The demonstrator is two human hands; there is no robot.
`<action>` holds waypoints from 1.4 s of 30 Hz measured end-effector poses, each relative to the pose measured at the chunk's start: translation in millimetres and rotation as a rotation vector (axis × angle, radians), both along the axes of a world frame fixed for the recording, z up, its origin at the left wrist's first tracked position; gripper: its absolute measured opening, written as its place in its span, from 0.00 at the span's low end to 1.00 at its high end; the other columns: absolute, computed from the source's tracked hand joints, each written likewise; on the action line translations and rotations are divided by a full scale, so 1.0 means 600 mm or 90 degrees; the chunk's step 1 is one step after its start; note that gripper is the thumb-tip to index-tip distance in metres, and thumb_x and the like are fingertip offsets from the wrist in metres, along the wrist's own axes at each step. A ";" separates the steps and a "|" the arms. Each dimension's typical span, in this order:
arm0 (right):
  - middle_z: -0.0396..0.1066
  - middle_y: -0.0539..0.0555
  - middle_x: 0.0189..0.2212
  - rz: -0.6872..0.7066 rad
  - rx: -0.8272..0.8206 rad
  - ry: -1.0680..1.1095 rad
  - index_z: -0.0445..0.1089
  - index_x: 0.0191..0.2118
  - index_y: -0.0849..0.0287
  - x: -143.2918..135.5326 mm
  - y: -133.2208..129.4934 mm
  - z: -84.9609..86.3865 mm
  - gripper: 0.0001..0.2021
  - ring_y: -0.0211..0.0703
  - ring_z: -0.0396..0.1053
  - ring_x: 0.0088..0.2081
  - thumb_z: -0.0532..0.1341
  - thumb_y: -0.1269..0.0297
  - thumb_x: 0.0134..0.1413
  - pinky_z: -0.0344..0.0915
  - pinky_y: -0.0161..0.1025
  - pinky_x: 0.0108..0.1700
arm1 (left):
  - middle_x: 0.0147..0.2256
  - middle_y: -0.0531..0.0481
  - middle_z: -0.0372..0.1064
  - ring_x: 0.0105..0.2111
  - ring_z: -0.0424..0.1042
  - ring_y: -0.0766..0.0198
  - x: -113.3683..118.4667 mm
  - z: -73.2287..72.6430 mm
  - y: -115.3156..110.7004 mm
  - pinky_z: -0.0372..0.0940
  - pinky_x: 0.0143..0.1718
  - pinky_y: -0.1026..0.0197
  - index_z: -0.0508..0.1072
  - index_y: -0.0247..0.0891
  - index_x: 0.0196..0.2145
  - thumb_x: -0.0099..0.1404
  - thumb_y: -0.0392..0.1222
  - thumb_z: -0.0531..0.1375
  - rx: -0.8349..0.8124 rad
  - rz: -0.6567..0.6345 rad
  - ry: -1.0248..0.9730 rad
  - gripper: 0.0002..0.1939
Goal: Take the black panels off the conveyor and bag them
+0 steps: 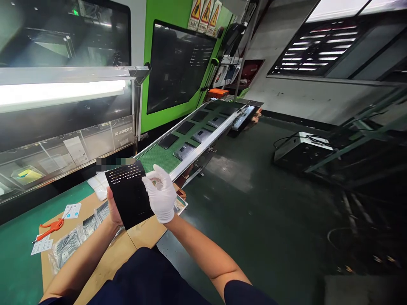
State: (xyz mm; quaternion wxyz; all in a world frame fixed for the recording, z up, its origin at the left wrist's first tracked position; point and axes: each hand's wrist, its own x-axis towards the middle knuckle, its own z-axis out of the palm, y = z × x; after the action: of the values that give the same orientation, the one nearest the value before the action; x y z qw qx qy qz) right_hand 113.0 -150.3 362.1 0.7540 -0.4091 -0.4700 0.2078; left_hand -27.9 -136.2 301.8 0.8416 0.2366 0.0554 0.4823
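One black slotted panel [129, 201], held up over cardboard [106, 264], its left edge clasped by the bare left hand [113, 209], gloved right hand [163, 197] at its right edge, grip unclear; beyond, conveyor [155, 159] bearing dark parts [168, 141].

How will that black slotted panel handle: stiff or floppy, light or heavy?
Probably stiff: the black slotted panel shows no obvious sag in the left hand. Likely light for its size, given its rows of slots.
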 end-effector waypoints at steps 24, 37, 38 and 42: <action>0.82 0.52 0.38 0.073 0.028 0.092 0.76 0.51 0.52 0.003 -0.024 0.023 0.21 0.43 0.80 0.39 0.74 0.66 0.50 0.78 0.46 0.49 | 0.55 0.46 0.79 0.68 0.63 0.45 0.004 0.011 -0.025 0.46 0.73 0.44 0.79 0.42 0.58 0.70 0.73 0.49 0.045 -0.026 -0.057 0.38; 0.82 0.51 0.33 0.018 -0.029 0.090 0.79 0.42 0.54 0.007 -0.028 0.025 0.13 0.44 0.79 0.36 0.73 0.65 0.48 0.78 0.45 0.46 | 0.59 0.43 0.75 0.68 0.62 0.38 0.020 0.025 -0.036 0.50 0.72 0.38 0.79 0.42 0.57 0.60 0.80 0.54 -0.039 -0.044 -0.003 0.45; 0.81 0.50 0.32 0.018 -0.035 0.085 0.79 0.42 0.54 0.007 -0.029 0.025 0.13 0.44 0.79 0.35 0.73 0.65 0.48 0.78 0.45 0.46 | 0.59 0.44 0.75 0.68 0.61 0.39 0.019 0.027 -0.035 0.50 0.72 0.39 0.79 0.43 0.57 0.61 0.80 0.53 -0.041 -0.040 -0.008 0.44; 0.81 0.50 0.33 0.039 -0.026 0.084 0.78 0.43 0.54 0.006 -0.030 0.027 0.14 0.42 0.79 0.35 0.73 0.66 0.48 0.77 0.44 0.45 | 0.60 0.44 0.74 0.68 0.62 0.42 0.015 0.034 -0.032 0.46 0.73 0.39 0.79 0.44 0.58 0.63 0.80 0.50 -0.028 -0.038 -0.027 0.45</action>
State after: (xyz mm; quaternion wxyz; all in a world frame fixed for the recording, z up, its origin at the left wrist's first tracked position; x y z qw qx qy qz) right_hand 116.5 -168.4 378.6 0.7681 -0.3951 -0.4274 0.2670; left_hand -18.9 -155.1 322.1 0.8616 0.2094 0.0406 0.4606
